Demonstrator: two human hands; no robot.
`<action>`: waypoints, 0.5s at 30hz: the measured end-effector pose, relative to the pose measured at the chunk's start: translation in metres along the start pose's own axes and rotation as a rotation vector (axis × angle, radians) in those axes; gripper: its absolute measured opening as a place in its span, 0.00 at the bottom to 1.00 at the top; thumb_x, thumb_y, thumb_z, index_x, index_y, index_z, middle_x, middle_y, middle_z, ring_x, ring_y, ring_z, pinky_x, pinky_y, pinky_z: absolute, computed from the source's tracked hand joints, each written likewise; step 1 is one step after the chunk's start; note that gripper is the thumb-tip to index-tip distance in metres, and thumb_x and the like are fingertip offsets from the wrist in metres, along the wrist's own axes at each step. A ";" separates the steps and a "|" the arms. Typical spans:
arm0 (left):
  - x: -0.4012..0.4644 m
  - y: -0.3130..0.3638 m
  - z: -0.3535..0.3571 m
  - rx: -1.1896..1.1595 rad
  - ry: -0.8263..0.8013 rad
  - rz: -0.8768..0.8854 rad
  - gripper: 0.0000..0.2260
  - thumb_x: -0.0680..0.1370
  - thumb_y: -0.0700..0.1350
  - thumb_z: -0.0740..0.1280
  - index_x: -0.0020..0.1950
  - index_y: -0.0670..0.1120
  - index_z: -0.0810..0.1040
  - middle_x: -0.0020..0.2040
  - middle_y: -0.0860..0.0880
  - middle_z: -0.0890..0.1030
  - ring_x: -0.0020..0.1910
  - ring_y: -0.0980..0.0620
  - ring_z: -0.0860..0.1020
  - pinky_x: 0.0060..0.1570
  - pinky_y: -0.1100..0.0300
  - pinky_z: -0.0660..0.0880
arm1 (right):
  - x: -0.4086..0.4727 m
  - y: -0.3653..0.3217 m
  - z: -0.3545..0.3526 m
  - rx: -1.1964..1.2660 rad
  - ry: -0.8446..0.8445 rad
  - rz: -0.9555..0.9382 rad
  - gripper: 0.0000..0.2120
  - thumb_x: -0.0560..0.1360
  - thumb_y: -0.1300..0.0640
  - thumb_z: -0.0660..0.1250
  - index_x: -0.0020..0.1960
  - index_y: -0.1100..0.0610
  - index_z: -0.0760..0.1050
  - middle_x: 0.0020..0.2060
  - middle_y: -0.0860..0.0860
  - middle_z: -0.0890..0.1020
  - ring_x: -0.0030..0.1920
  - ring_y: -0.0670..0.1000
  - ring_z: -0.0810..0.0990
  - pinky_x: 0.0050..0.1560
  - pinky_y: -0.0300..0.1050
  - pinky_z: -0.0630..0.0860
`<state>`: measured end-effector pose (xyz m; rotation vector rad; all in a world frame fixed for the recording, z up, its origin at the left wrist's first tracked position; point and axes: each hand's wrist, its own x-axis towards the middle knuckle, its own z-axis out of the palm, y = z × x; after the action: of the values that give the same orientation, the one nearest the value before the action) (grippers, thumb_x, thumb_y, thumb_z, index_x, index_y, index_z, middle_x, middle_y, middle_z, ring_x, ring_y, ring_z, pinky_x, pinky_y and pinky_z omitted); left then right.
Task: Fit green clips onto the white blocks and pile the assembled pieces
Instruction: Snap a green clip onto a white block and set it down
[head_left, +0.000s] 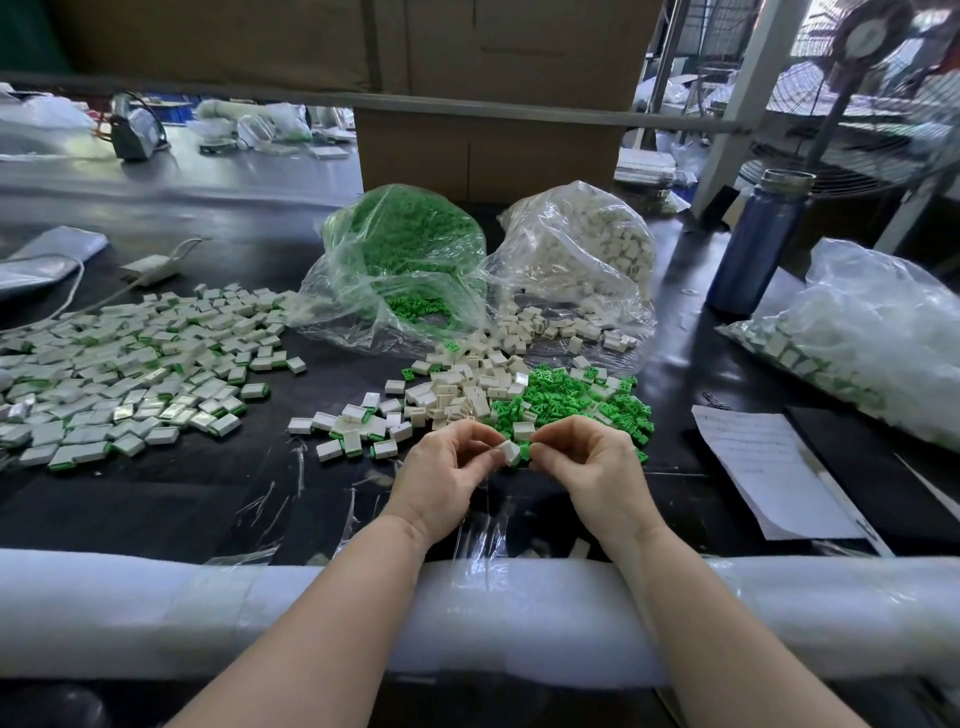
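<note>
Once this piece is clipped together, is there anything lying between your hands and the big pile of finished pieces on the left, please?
Partly. The left hand and right hand hold the white block and green clip. A small cluster of loose pieces lies on the way to the finished pile; nothing tall, so carrying over it should be easy.

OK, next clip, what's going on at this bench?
A person is assembling small plastic parts by hand. The left hand pinches a white block while the right hand pinches a green clip against its end. Loose white blocks and green clips lie just beyond the hands, spilled from two open bags. A wide spread of assembled pieces covers the table to the left.
</note>
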<state>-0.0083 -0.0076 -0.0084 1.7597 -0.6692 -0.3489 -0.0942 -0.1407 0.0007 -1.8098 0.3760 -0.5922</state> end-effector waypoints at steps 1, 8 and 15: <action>0.000 0.000 0.000 -0.004 -0.007 -0.006 0.03 0.72 0.46 0.71 0.42 0.53 0.79 0.41 0.49 0.83 0.44 0.49 0.81 0.52 0.52 0.78 | 0.000 0.000 0.000 0.027 -0.016 0.014 0.10 0.69 0.68 0.72 0.37 0.54 0.78 0.32 0.49 0.82 0.36 0.49 0.81 0.44 0.43 0.80; 0.000 -0.001 0.000 0.007 -0.045 -0.024 0.06 0.72 0.44 0.71 0.40 0.55 0.79 0.40 0.50 0.83 0.44 0.48 0.82 0.54 0.47 0.76 | 0.000 0.000 0.002 -0.014 -0.053 0.009 0.07 0.70 0.67 0.72 0.38 0.57 0.77 0.32 0.51 0.80 0.34 0.47 0.77 0.37 0.40 0.77; -0.001 -0.001 0.000 0.038 -0.058 -0.006 0.09 0.73 0.43 0.71 0.40 0.59 0.80 0.48 0.49 0.84 0.54 0.50 0.80 0.61 0.49 0.73 | -0.003 -0.003 0.002 -0.046 -0.100 -0.001 0.08 0.69 0.69 0.71 0.37 0.58 0.77 0.30 0.51 0.79 0.31 0.46 0.75 0.37 0.41 0.76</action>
<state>-0.0084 -0.0068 -0.0092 1.7940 -0.7159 -0.3951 -0.0956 -0.1369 0.0028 -1.8757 0.3232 -0.4946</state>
